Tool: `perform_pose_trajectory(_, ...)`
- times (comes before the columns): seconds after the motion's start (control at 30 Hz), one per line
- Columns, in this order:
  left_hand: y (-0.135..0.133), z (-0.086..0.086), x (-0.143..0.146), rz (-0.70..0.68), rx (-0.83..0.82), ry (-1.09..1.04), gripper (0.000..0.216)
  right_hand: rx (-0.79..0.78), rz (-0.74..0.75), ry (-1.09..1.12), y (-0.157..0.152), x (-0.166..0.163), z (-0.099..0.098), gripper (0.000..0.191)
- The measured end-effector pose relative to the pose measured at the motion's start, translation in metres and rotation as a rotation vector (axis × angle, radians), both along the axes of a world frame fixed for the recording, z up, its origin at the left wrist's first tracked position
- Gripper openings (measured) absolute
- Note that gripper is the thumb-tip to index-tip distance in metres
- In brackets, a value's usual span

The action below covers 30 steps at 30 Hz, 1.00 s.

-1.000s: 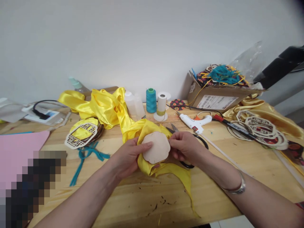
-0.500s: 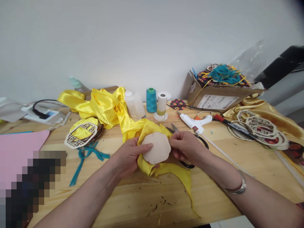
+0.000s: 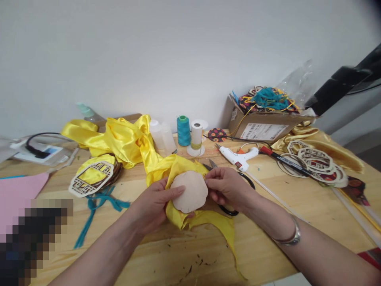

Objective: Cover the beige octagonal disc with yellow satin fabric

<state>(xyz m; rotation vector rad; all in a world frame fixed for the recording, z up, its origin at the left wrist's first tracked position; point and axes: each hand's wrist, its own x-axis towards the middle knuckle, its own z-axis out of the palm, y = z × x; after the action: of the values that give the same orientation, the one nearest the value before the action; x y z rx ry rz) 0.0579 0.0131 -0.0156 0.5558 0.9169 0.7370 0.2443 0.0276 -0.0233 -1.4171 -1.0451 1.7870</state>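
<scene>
My left hand (image 3: 156, 200) grips a pale flat disc (image 3: 189, 192) with a scalloped edge, thumb on its face. Yellow satin cloth (image 3: 175, 165) lies behind the disc and shows around its edge; one strip trails toward the table's front. At the disc's right edge, my right hand (image 3: 226, 186) is closed in a pinch on the cloth's margin, its fingertips partly hidden. Under that hand lie black-handled scissors (image 3: 251, 180), their blades pointing up and left and partly covered.
A white glue gun (image 3: 239, 157) rests beyond my right hand. Behind stand a teal thread cone (image 3: 183, 131), a white spool (image 3: 197, 135) and plastic bottles (image 3: 160, 135). Wooden cut-out frames lie left (image 3: 89, 176) and right (image 3: 318, 159). A cardboard box (image 3: 264, 129) holds patterned pieces.
The view has shifted, so everything sits slightly lower and further left. Both hands keep their hold on the disc and cloth, with little visible movement.
</scene>
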Motion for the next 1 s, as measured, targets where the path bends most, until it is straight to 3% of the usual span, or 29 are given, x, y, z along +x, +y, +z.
perform_pose_trajectory(0.17,0.000,0.001,0.000,0.047,0.003,-0.003,0.032,0.037,-0.097,0.028,0.002,0.005,0.010,0.008)
perform_pose_trajectory(0.23,0.000,0.002,-0.001,0.064,-0.007,-0.014,0.034,0.031,-0.100,0.022,0.003,0.007,0.013,0.018)
perform_pose_trajectory(0.33,0.001,0.002,-0.002,0.076,-0.018,-0.031,0.039,-0.040,-0.015,0.001,0.003,0.007,0.015,0.044)
perform_pose_trajectory(0.43,0.002,0.001,-0.002,0.085,-0.013,-0.038,0.041,-0.113,0.107,0.029,0.001,0.006,0.013,0.056)
perform_pose_trajectory(0.53,0.002,0.001,-0.001,0.075,-0.009,-0.042,0.036,-0.087,0.166,0.083,0.000,0.005,0.009,0.046)
perform_pose_trajectory(0.67,0.000,0.002,0.002,0.069,-0.015,-0.033,0.035,-0.041,0.124,0.070,-0.001,0.005,0.004,0.025)
perform_pose_trajectory(1.0,0.000,0.000,0.001,0.068,-0.010,-0.026,0.037,-0.022,0.091,0.106,-0.002,0.004,-0.002,0.026)
